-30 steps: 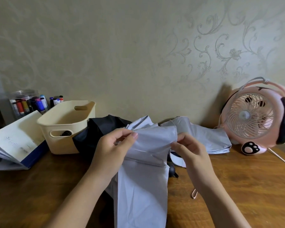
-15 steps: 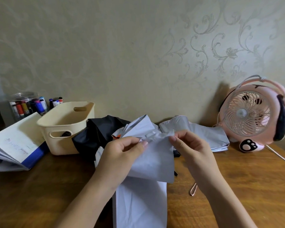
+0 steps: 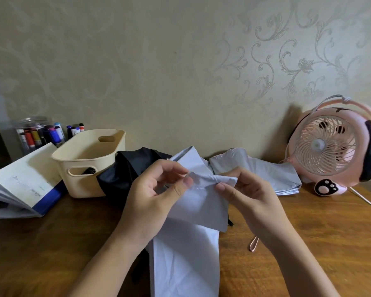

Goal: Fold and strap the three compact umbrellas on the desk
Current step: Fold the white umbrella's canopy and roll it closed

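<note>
Both hands, left (image 3: 154, 189) and right (image 3: 247, 194), pinch the pale umbrella (image 3: 191, 243) fabric, its frame hidden. Black umbrella (image 3: 124, 170) at ten o'clock, half covered; fan (image 3: 328, 146) at two.

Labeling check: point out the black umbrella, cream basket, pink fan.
black umbrella (image 3: 124, 176), head view, bunched canopy fabric.
cream basket (image 3: 107, 135), head view, back rim.
pink fan (image 3: 326, 146), head view, front grille.

Both hands (image 3: 201, 194) pinch the pale blue umbrella's canopy (image 3: 198, 202) above the desk (image 3: 308, 232).
</note>
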